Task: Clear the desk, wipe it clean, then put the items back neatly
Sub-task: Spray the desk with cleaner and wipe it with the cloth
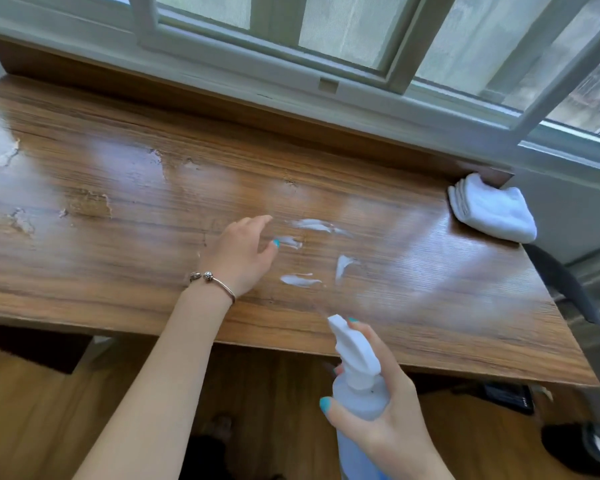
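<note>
The wooden desk fills the middle of the head view, its veneer chipped on the left. Several streaks of white foam lie on the wood near the centre. My right hand grips a translucent spray bottle with a white trigger head, its nozzle aimed at the foam from the front edge. My left hand hovers over the desk just left of the foam, fingers relaxed and holding nothing. A folded white cloth lies at the far right corner of the desk.
A window frame and sill run along the back of the desk. A dark chair part stands off the right edge. Below the desk are a wooden floor, a dark device and a dark rounded object at the lower right.
</note>
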`<control>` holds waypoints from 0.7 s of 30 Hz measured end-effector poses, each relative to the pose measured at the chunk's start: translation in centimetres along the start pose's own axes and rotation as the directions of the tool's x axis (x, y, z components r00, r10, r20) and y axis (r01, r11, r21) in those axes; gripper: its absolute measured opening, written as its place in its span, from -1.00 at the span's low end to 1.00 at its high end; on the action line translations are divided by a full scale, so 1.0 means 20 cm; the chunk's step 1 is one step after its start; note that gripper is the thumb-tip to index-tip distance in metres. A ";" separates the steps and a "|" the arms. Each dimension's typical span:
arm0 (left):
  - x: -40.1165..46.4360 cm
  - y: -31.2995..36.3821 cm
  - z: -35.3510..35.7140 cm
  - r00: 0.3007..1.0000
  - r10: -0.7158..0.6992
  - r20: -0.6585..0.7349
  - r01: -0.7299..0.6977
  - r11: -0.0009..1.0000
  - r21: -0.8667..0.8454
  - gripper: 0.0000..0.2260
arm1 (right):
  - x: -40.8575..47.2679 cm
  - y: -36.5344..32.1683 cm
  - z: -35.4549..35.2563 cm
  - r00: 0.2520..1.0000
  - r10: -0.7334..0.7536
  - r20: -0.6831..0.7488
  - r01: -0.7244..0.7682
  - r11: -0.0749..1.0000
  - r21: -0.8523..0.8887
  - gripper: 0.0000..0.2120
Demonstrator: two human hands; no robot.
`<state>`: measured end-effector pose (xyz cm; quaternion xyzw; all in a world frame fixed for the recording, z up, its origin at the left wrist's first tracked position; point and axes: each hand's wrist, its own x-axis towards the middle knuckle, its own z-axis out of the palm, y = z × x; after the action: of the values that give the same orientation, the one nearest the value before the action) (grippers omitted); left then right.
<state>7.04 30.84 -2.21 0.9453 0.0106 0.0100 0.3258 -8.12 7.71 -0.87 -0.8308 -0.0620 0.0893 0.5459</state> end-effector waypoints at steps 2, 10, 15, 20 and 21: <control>-0.08 0.04 0.03 1.000 -0.005 -0.013 0.005 1.000 0.001 -0.57 | -0.06 0.04 -0.03 1.000 0.007 0.008 -0.007 1.000 0.012 -0.21; -0.25 0.20 0.13 1.000 -0.016 -0.011 0.017 1.000 0.022 -0.56 | -0.22 0.14 -0.30 0.983 -0.033 -0.180 0.042 0.998 0.042 -0.17; -0.19 0.29 0.18 1.000 0.017 0.018 -0.018 0.999 0.032 -0.57 | -0.15 0.13 -0.48 0.971 -0.013 -0.237 0.034 0.996 0.083 -0.16; 0.02 0.40 0.23 0.995 0.094 0.024 -0.094 0.995 0.019 -0.57 | 0.06 0.07 -0.60 0.945 -0.092 -0.314 0.101 0.995 0.013 -0.16; 0.07 0.42 0.24 0.994 0.107 0.022 -0.107 0.994 0.017 -0.57 | 0.10 0.05 -0.62 0.939 -0.104 -0.328 0.111 0.994 0.001 -0.16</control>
<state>8.63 21.27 -0.76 0.9475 -0.0436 0.0175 0.3163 -3.42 -3.45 2.79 -0.8242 -0.0148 -0.0793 0.5606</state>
